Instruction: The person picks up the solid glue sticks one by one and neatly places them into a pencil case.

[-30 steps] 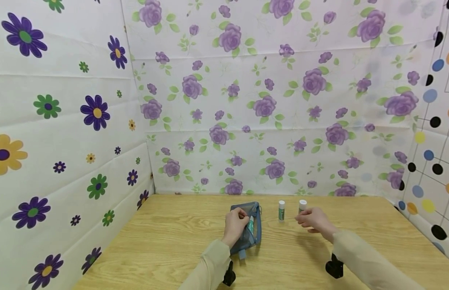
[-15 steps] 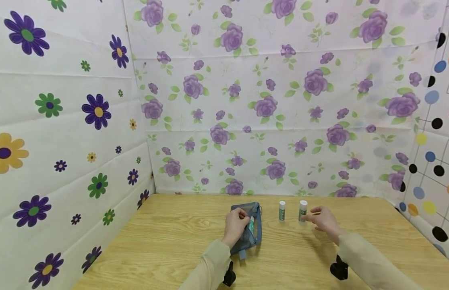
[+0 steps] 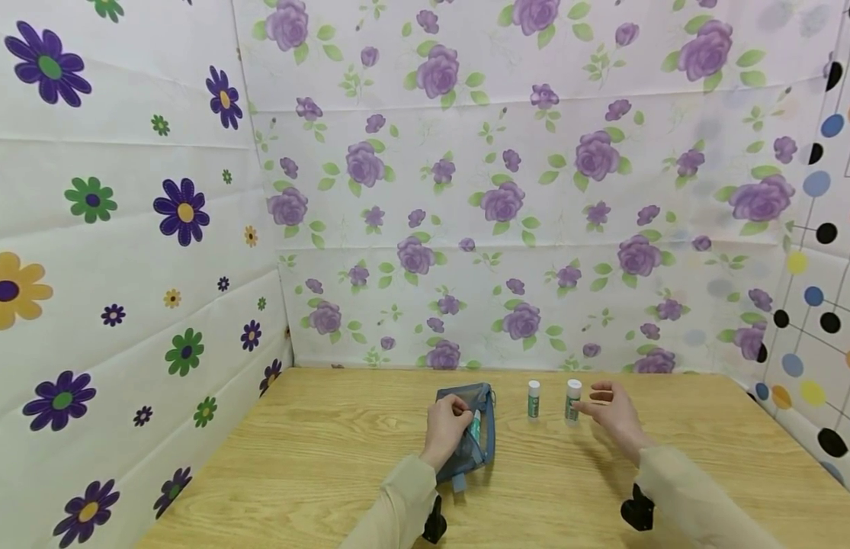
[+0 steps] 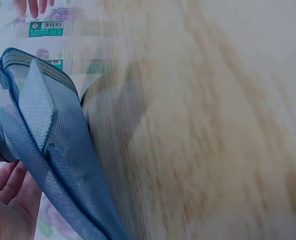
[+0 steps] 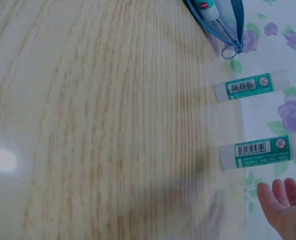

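A blue mesh zip pouch [image 3: 489,438] lies on the table, its mouth parted. Inside it a glue stick [image 3: 476,427] with a green label shows. My left hand [image 3: 447,428] pinches the pouch's left edge; in the left wrist view the fingers [image 4: 15,182] are partly behind the mesh. To the right, two glue sticks with white caps and green labels stand upright: a slimmer one [image 3: 534,400] and a thicker one [image 3: 572,402]. My right hand [image 3: 615,415] is beside the thicker stick, fingers spread apart, thumb near its side; whether the thumb touches it I cannot tell.
The wooden table [image 3: 315,450] ends at a flower-printed cloth [image 3: 411,305] behind. Patterned cloths also hang at left and right. A metal ring [image 5: 229,52] hangs at the pouch's zip end.
My right hand has moved a little right, from in front of the thicker glue stick to its right side, and its fingers have spread. The left hand and pouch have stayed put.
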{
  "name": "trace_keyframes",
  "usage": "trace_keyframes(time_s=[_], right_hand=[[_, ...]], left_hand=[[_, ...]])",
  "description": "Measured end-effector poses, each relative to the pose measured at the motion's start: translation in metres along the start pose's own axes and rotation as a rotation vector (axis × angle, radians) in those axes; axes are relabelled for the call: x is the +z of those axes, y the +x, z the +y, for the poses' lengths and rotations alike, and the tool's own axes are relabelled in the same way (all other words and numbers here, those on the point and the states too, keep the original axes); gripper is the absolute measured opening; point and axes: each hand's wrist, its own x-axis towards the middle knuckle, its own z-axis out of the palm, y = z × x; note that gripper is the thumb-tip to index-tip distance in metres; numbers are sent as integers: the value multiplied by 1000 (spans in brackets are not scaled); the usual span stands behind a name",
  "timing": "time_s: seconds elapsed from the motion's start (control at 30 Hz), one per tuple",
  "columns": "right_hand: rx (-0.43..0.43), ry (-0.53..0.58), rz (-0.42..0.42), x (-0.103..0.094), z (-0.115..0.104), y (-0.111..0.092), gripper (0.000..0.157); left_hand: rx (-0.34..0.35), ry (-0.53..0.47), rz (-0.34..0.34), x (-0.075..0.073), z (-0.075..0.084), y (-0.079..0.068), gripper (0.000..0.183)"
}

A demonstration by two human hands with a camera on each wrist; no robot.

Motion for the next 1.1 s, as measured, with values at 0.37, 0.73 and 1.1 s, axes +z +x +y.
trace_keyframes(time_s=[0.37,0.73,1.1], right_hand=[[-33,77,46,10,12,4,59],[-27,112,79,14,13,7,55],[-24,125,101,23,8,5,56]], left_hand=[[-14,1,-23,-6,7,-2,4],[-30,25,-58,-7,9,-2,5],[-35,26,-61,-6,9,-2,6]])
